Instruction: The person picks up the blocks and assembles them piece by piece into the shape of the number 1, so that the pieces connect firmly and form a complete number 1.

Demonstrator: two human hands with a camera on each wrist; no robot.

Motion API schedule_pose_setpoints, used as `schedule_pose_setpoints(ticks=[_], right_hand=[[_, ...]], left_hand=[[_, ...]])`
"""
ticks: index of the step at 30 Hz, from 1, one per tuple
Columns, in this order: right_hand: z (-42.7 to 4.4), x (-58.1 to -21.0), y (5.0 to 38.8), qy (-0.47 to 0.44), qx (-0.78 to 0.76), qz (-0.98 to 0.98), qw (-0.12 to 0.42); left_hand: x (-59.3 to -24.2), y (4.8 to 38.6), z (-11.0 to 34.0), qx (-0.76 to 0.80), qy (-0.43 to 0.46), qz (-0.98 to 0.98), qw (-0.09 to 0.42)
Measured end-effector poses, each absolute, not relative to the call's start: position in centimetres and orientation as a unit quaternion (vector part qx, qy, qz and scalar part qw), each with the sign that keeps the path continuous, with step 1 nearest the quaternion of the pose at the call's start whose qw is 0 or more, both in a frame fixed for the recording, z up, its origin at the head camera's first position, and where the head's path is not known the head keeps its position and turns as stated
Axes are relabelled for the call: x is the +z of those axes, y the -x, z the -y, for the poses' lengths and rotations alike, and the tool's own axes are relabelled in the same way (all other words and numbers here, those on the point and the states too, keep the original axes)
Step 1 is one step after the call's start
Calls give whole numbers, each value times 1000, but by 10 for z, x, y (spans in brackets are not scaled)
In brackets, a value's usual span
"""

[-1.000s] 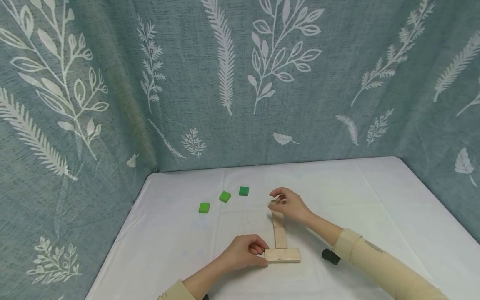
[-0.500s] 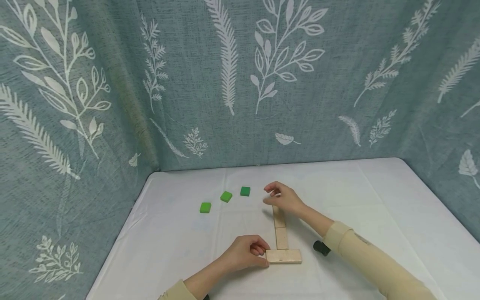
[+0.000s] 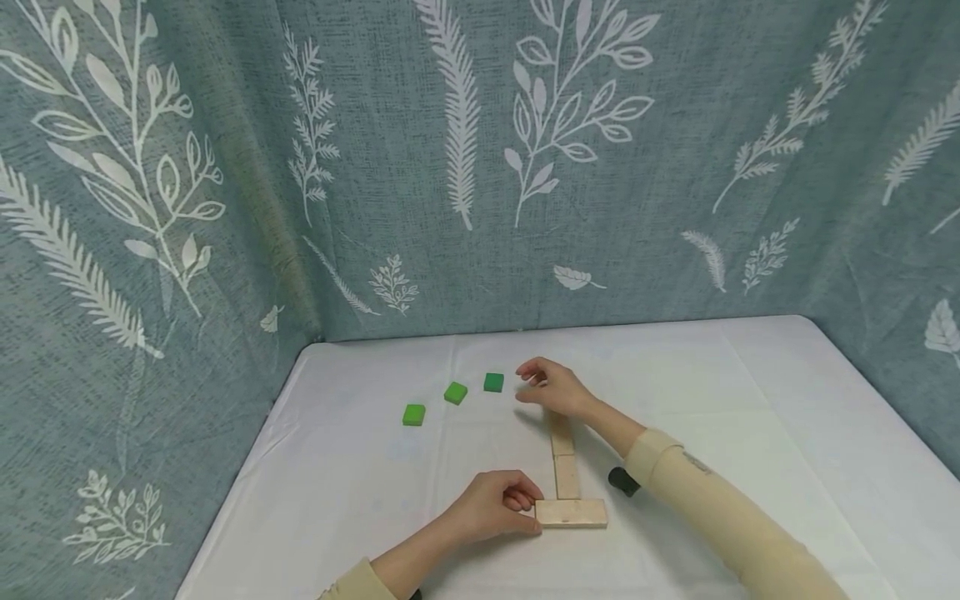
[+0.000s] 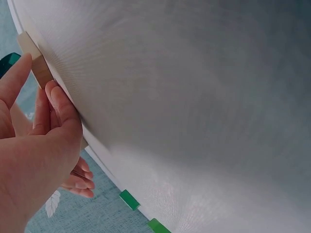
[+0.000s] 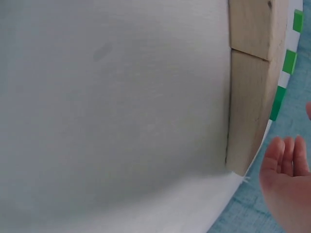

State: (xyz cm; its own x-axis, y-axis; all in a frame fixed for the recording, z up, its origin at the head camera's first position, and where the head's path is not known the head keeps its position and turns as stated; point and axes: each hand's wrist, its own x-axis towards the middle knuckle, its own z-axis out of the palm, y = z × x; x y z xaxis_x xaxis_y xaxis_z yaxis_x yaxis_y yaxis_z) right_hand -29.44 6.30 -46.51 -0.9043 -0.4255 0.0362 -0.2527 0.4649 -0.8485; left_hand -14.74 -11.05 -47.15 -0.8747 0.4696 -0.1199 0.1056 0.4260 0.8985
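My left hand (image 3: 491, 507) grips the left end of a wooden block (image 3: 572, 513) lying crosswise on the white table. Thumb and fingers bracket that end, as the left wrist view shows on the wooden block (image 4: 36, 59). Two more wooden blocks, a nearer one (image 3: 567, 477) and a farther one (image 3: 562, 437), run end to end away from it. Over the far end of this row hovers my right hand (image 3: 553, 388), fingers loosely bent and holding nothing. Just left of its fingertips lies a dark green block (image 3: 493, 382); in the right wrist view the right hand (image 5: 286, 187) is apart from the wood.
Two lighter green blocks, one (image 3: 455, 393) and another (image 3: 414, 415), lie farther left on the table (image 3: 337, 500). A patterned curtain (image 3: 450, 275) stands along the back and sides. Something black (image 3: 622, 481) shows beneath the right wrist.
My right hand has moved left and away from me, from the far end of the wooden row towards the dark green block. The left hand keeps its place on the crosswise block.
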Motion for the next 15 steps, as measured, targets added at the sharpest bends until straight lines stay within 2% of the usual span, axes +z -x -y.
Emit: schedule_pose_setpoints(ticks=[15], right_hand=[[-40, -463, 315, 186, -443, -870, 106]], left_hand=[[-474, 149, 111, 515, -174, -819, 181]])
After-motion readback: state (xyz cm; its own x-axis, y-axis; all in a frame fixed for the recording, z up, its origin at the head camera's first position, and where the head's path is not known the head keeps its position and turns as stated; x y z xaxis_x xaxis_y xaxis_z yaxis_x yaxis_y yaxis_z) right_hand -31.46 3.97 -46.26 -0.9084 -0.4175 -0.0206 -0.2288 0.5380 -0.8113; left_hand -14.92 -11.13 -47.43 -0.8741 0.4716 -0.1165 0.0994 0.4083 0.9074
